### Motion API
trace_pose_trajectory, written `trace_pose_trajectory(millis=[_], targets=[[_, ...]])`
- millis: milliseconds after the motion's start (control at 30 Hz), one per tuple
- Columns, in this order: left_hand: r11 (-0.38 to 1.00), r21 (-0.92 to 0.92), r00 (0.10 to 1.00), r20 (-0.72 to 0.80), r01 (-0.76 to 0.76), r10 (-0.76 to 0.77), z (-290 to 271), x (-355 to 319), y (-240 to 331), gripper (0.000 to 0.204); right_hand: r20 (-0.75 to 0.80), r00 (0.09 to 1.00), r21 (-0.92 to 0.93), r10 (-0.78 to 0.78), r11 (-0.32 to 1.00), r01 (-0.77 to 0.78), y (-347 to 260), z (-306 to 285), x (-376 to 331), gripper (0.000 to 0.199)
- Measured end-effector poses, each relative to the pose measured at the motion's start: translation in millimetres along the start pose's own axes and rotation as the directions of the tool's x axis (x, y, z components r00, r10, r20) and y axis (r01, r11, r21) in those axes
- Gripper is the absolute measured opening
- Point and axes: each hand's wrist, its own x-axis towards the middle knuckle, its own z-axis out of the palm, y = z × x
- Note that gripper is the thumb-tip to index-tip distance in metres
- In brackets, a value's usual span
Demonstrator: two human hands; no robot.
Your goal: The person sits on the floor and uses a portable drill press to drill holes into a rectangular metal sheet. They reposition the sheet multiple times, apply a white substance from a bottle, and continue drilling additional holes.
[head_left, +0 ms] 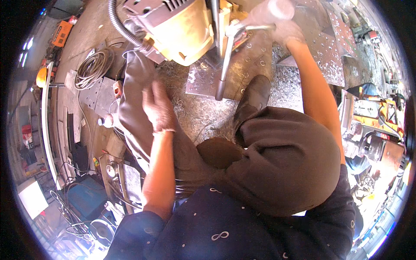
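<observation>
My right hand point(287, 33), in a pale glove, is up by a yellow drilling machine point(173, 37). It is closed around a translucent plastic bottle point(274, 12), tilted with its narrow end toward the machine; both are blurred. Just below the bottle is a metal feed handle point(227, 60) with several spokes, one ending close to my right glove. Under the machine lies a steel plate point(201, 80), with small metal rings point(262, 63) scattered nearby. My left hand point(158, 107), also gloved, lies on my left leg with the fingers stretched out, holding nothing.
Metal shavings point(208, 115) cover the floor between my legs. A dark corrugated hose point(114, 21) runs to the machine. Coiled cable point(93, 68) and a capped bottle point(105, 121) are at the left. More steel plates point(320, 52) lie beyond my right arm.
</observation>
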Motion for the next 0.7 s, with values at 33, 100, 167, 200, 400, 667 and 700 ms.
trace_pose_trajectory(millis=[33, 100, 167, 200, 400, 667, 700], targets=[[0.887, 0.347, 0.928, -0.101, -0.304, 0.358, -18.6, 28.9, 18.7, 0.028, 0.033, 0.999, -0.023, 0.026, 0.999, -0.025, -2.0, -8.0, -9.2, 0.048], [0.836, 0.294, 0.812, -0.237, -0.463, 0.533, -31.5, 80.6, 27.2, 0.040, -0.037, 0.999, 0.010, 0.025, 1.000, -0.024, -5.0, -6.6, -41.3, 0.039], [0.720, 0.282, 0.702, -0.181, -0.634, 0.689, -43.6, 125.1, 50.1, 0.047, -0.140, 0.990, -0.001, 0.006, 1.000, -0.006, -0.1, -4.4, -72.2, 0.038], [0.681, 0.262, 0.666, -0.157, -0.684, 0.729, -44.6, 145.3, 48.4, 0.045, -0.184, 0.983, 0.002, -0.013, 1.000, 0.014, -3.0, -1.0, -77.5, 0.038], [0.893, -0.118, 0.899, -0.109, -0.435, 0.423, -26.3, 132.4, 78.9, 0.042, -0.202, 0.970, -0.228, -0.135, 0.970, 0.087, 16.2, -15.5, -40.7, 0.040], [0.906, -0.189, 0.924, -0.025, -0.379, 0.381, 2.8, 54.7, 158.6, 0.030, -0.338, 0.939, -0.228, -0.070, 0.974, -0.009, 47.6, -29.9, 33.8, 0.056], [0.914, -0.165, 0.927, -0.008, -0.371, 0.375, -1.5, 55.4, 151.7, 0.025, -0.325, 0.945, -0.162, -0.026, 0.986, -0.028, 39.4, -28.0, 30.6, 0.058]])
